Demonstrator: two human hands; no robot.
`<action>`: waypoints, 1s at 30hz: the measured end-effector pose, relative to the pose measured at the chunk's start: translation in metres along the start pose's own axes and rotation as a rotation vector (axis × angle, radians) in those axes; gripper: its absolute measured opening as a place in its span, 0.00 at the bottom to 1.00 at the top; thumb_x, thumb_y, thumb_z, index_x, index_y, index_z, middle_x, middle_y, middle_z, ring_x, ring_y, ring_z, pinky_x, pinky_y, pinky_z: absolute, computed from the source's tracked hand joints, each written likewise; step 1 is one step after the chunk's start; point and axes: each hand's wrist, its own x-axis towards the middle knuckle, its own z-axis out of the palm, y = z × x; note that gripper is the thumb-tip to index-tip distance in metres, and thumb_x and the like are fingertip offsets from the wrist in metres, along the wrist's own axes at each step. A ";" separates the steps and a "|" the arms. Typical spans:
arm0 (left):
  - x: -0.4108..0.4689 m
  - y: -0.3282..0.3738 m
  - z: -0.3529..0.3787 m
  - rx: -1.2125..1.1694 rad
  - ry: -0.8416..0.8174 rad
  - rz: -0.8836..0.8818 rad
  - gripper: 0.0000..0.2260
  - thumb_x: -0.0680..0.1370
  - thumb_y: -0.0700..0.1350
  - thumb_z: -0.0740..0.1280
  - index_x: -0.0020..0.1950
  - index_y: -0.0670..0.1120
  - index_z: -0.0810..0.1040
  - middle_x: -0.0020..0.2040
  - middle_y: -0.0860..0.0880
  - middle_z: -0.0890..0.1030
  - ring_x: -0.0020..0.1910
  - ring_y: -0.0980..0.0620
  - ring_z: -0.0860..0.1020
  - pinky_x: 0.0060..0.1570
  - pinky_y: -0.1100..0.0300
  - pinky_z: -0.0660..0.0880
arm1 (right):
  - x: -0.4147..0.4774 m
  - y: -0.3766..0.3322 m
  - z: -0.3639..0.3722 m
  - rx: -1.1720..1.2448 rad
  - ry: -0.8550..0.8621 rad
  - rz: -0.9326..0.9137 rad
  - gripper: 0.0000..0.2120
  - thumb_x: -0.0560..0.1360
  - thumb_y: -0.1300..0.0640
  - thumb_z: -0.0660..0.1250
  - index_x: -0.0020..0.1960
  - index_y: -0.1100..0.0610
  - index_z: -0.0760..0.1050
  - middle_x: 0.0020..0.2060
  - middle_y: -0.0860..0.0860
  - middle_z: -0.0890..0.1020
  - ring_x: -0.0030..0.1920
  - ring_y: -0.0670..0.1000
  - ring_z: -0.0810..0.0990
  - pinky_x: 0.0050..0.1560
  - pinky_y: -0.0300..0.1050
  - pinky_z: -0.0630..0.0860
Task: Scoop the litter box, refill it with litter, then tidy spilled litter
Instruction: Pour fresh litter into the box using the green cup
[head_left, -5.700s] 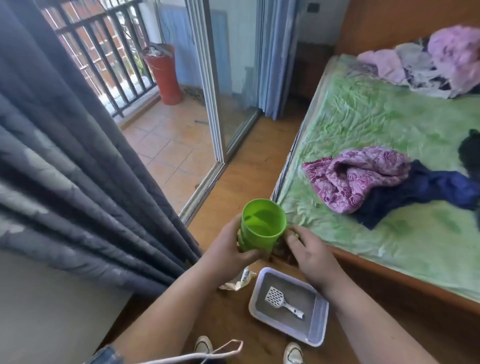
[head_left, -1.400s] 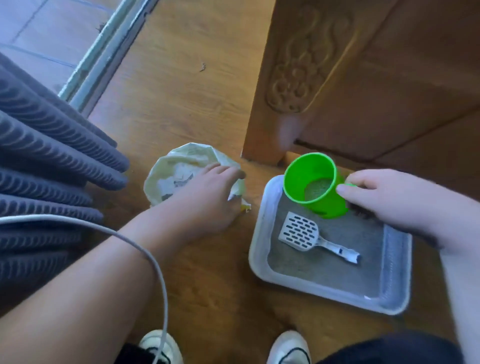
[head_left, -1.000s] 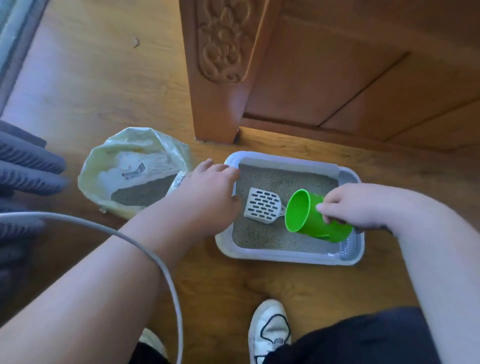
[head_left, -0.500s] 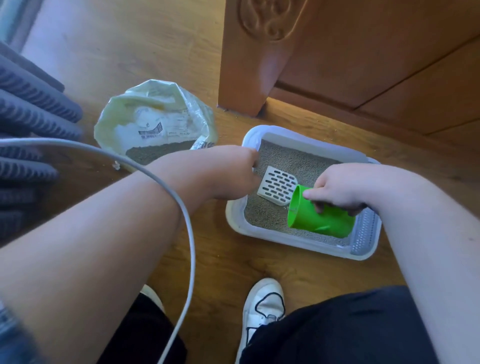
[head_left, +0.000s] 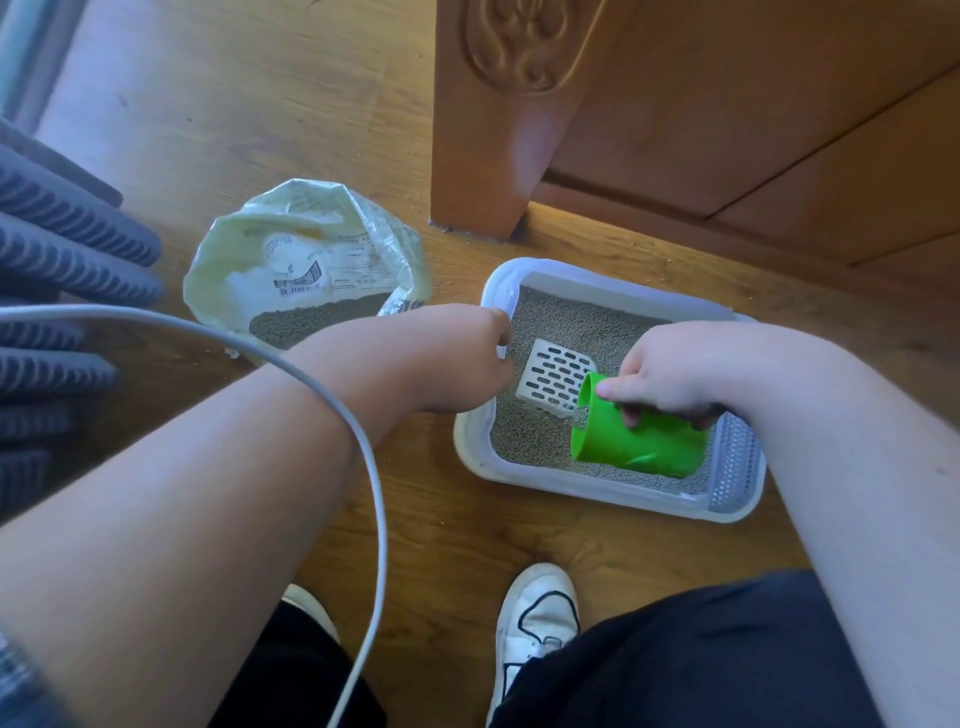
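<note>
Holding tilted green cup (head_left: 639, 441) over litter box (head_left: 571, 484)

light: bright daylight from upper left | glare: pale sheen on glossy wooden plank floor (head_left: 171, 88) | shadows: soft | focus: sharp centre | edges: wide-angle bending

Glossy green plastic cup (head_left: 641, 441), matt white plastic litter box (head_left: 582, 488), grainy grey litter (head_left: 566, 322), varnished wood floor (head_left: 218, 114).

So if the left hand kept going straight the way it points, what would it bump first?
The litter box rim, which the left hand seems to grip; past that, probably the white slotted scoop on the litter.
</note>
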 end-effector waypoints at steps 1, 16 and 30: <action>0.001 0.001 0.000 0.003 0.001 -0.001 0.20 0.82 0.50 0.59 0.74 0.50 0.67 0.62 0.49 0.77 0.51 0.50 0.70 0.47 0.59 0.65 | 0.000 0.001 0.001 0.006 -0.008 0.000 0.25 0.83 0.40 0.54 0.49 0.53 0.84 0.44 0.55 0.84 0.32 0.52 0.79 0.36 0.38 0.71; 0.017 0.025 0.006 0.051 -0.021 0.065 0.20 0.82 0.50 0.59 0.74 0.50 0.67 0.66 0.48 0.76 0.60 0.45 0.75 0.52 0.56 0.72 | -0.010 0.062 0.018 0.062 -0.074 0.191 0.25 0.82 0.38 0.55 0.43 0.51 0.85 0.36 0.51 0.77 0.32 0.53 0.79 0.37 0.42 0.74; 0.026 0.030 0.007 0.046 0.002 0.085 0.19 0.81 0.50 0.60 0.72 0.50 0.68 0.61 0.47 0.78 0.57 0.44 0.77 0.54 0.54 0.75 | 0.045 0.148 0.030 0.407 0.090 0.390 0.21 0.77 0.42 0.68 0.43 0.60 0.83 0.35 0.56 0.86 0.37 0.57 0.85 0.40 0.47 0.81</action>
